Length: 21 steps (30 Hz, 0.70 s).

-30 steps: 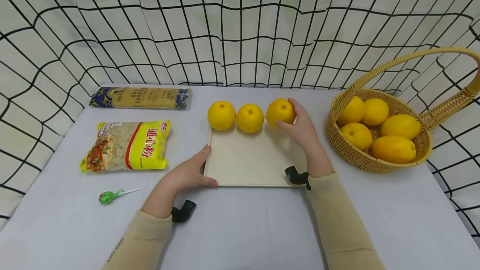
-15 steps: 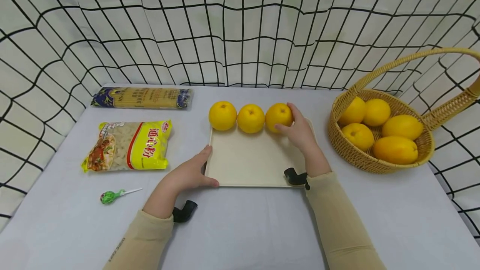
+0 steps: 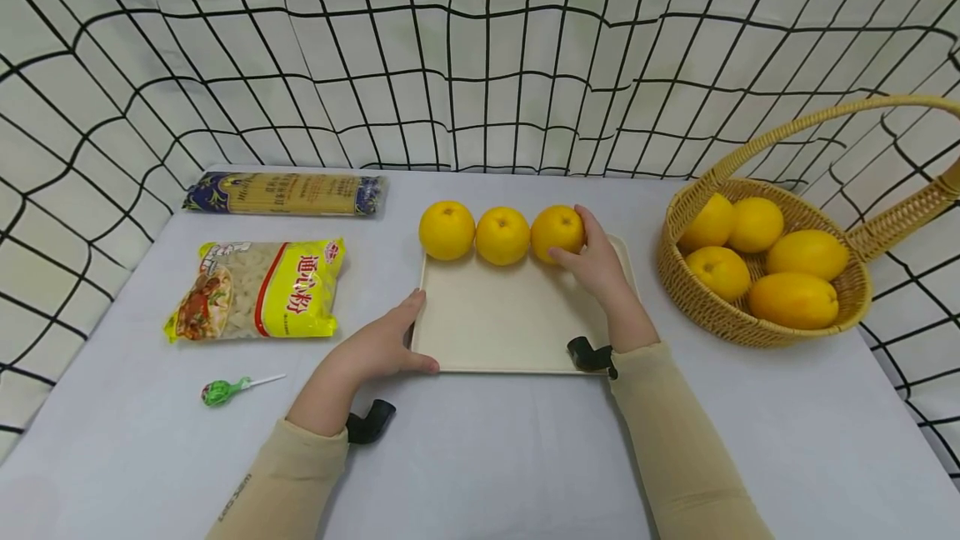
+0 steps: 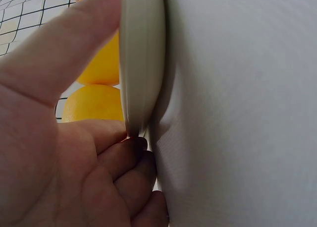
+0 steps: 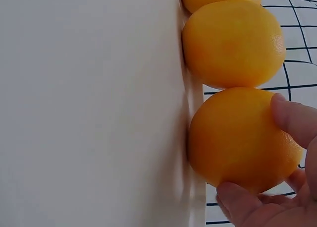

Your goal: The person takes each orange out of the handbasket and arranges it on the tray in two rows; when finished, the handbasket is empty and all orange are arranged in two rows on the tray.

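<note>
My left hand point(image 3: 378, 346) holds the near left corner of a cream rectangular tray point(image 3: 510, 323), thumb at the front edge and fingers at the left side. In the left wrist view, curled fingertips touch the tray's rim point(image 4: 142, 53). Three oranges stand in a row along the far side of the tray: a left orange point(image 3: 447, 230), a middle orange point(image 3: 502, 236) and a right orange point(image 3: 557, 233). With thumb and fingers my right hand point(image 3: 602, 267) grips the right orange, which sits right against the middle one in the right wrist view.
A wicker basket point(image 3: 701, 313) with a tall handle stands at the right, holding several yellow-orange fruits point(image 3: 793, 300). On the left lie a noodle packet point(image 3: 288, 193), a yellow pasta bag point(image 3: 258, 290) and a green lollipop point(image 3: 219, 392). Black-and-white grid cloth point(image 3: 487, 65) rises behind the table.
My right hand has brought the right orange left and slightly nearer, down beside the middle orange, and still holds it. The left hand stays at the tray corner.
</note>
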Each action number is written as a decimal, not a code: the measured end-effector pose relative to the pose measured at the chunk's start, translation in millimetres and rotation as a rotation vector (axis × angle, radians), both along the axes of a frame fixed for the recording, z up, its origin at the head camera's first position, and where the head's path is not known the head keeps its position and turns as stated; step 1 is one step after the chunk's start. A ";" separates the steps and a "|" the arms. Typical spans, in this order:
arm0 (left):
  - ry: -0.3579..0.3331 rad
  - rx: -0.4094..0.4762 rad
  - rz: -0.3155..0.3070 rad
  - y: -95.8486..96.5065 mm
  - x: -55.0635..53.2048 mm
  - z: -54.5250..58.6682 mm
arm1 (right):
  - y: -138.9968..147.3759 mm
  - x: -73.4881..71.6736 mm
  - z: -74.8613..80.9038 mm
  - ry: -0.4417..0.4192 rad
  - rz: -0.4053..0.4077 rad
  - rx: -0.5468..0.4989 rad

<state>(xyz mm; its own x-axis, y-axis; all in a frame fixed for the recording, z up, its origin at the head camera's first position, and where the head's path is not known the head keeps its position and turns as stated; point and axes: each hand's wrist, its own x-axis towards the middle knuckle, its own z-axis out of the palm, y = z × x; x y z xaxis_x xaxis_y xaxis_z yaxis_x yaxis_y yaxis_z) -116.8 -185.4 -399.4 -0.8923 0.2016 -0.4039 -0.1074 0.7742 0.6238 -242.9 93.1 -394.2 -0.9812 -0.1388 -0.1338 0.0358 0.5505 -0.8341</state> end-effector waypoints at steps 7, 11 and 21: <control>0.000 0.002 -0.001 -0.2 -0.5 -0.7 | 2.2 -0.3 -2.3 -0.019 0.023 -0.021; 0.000 0.000 0.000 -0.5 -0.8 -1.7 | 3.6 1.3 -0.8 -0.025 0.030 -0.020; -0.005 -0.007 -0.009 -2.1 -1.5 -3.7 | 13.6 2.0 7.2 -0.027 0.031 0.047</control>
